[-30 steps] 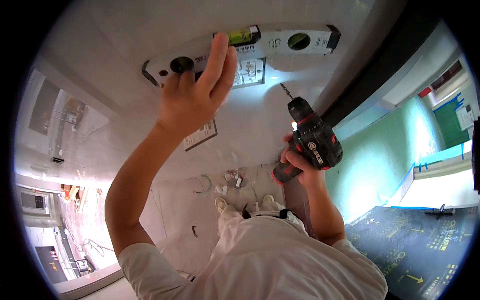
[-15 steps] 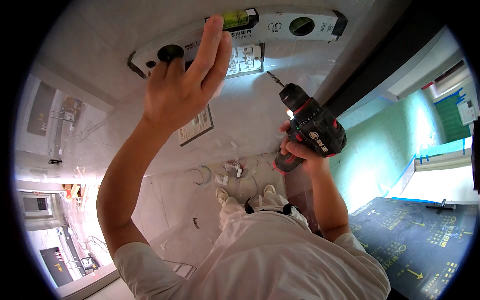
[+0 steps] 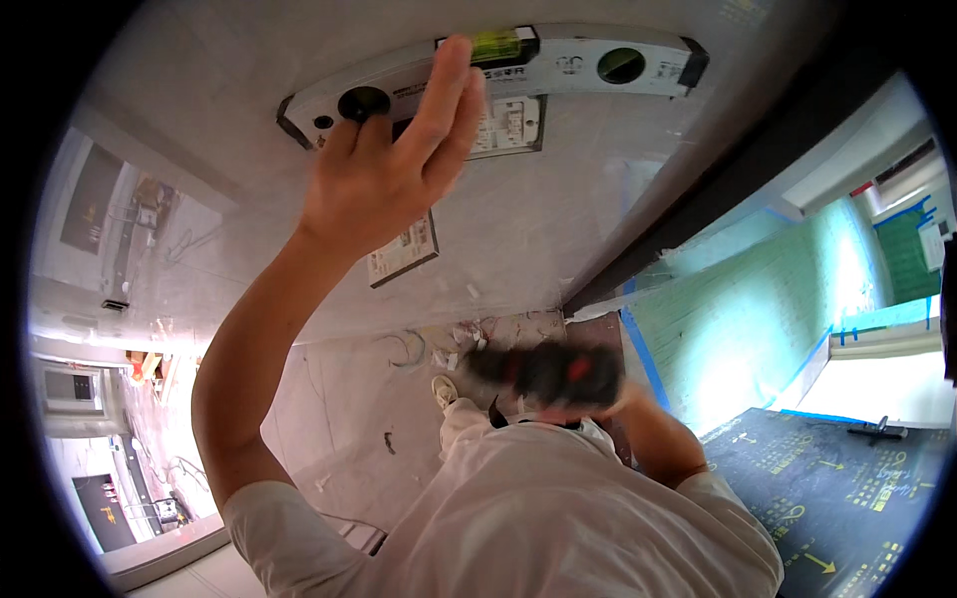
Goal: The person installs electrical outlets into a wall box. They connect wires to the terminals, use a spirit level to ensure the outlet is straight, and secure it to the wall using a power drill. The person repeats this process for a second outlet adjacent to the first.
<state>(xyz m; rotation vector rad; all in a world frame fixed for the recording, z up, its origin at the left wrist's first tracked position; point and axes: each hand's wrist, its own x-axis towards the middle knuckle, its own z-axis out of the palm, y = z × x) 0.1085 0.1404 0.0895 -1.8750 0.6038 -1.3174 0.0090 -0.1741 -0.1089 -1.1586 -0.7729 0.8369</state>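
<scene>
Steadying is needed — far spirit level (image 3: 513, 68) pinched near its left end by left hand (image 3: 367, 187); near drill (image 3: 548, 374) clasped by right hand (image 3: 628, 397) — blurred.

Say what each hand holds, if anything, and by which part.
The left hand holds the spirit level at its large left hole; the right hand, a drill, too blurred to tell where.

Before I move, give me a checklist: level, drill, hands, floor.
1. Left hand on level: ok, at its left round hole.
2. Bubble centred in vial: cannot tell, too small to read.
3. Right hand on drill: ok, mostly hidden behind it.
4. Bit fitted: cannot tell, blurred.
5. Drill up by the level: not ok, well below it.
6. Floor free of scraps by the shoe: not ok.
</scene>
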